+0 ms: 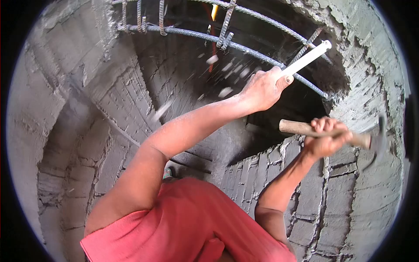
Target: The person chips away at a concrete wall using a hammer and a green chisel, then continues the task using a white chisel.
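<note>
My left hand (264, 89) is closed around a chisel (307, 59), a pale straight metal bar that sticks out up and to the right. Its other end is hidden by the hand. My right hand (327, 136) grips the wooden handle of a hammer (297, 127), whose dark curved head at the right is smeared by motion. The hammer head and the bar are apart. Just behind my left hand runs a ribbed steel rebar (257, 54). Pale chips (225, 92) are in the air left of that hand, and dust coats the forearm.
Rough grey concrete walls (371, 56) curve around on both sides. Short rebar ties (225, 26) cross the bars above a dark opening. Blockwork with mortar joints (323, 209) lies at lower right. A yellow and red strip (214, 13) hangs at the top. A shoe (167, 173) shows below.
</note>
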`<state>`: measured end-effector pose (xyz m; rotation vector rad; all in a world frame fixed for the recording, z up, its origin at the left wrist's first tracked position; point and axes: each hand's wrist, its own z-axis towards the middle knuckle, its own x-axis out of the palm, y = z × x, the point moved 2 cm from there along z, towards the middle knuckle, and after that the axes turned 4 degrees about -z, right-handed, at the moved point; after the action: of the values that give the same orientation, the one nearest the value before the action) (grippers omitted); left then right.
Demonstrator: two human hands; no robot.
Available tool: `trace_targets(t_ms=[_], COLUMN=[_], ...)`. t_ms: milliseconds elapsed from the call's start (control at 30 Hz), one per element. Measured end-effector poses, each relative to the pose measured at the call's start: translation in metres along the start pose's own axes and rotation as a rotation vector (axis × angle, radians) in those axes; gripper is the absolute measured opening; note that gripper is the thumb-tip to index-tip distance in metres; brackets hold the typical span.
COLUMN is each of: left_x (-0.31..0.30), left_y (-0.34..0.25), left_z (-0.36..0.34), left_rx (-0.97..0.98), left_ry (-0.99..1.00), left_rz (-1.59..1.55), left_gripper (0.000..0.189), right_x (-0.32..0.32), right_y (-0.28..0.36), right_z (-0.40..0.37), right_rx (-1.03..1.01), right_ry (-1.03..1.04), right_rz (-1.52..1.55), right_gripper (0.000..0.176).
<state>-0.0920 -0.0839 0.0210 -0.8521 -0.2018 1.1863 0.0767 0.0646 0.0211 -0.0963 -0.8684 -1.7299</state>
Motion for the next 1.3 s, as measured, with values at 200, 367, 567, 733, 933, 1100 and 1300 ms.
trace_targets(t_ms=[200,367,567,733,933,1100,1300], left_x=[0.006,0.004,-0.006,-0.013,-0.012,-0.004,0.018], left_y=[0.016,0.024,0.038,0.035,0.036,0.023,0.012], left_z=[-0.015,0.001,0.024,0.025,0.019,0.006,0.003], left_rx=[0.139,0.240,0.264,0.190,0.304,0.243,0.291], left_ry=[0.029,-0.030,0.016,0.074,0.108,0.102,0.091], left_rz=[-0.033,-0.077,0.009,0.061,0.023,-0.083,-0.124], left_gripper=[0.046,0.047,0.045,0.042,0.039,0.044,0.039], right_x=[-0.014,-0.004,0.012,0.036,0.048,0.040,0.032], right_y=[0.019,0.008,-0.018,-0.023,-0.037,-0.035,-0.015], right_z=[-0.078,-0.123,-0.140,-0.131,-0.120,-0.119,-0.104], right_rx=[-0.188,0.021,0.067,-0.016,-0.016,0.081,0.153], right_ry=[-0.052,-0.105,-0.154,-0.064,0.043,0.003,0.020], right_rz=[-0.165,-0.285,-0.372,-0.406,-0.294,-0.310,-0.339], right_gripper=[0.046,0.043,0.043,0.038,0.050,0.059,0.069])
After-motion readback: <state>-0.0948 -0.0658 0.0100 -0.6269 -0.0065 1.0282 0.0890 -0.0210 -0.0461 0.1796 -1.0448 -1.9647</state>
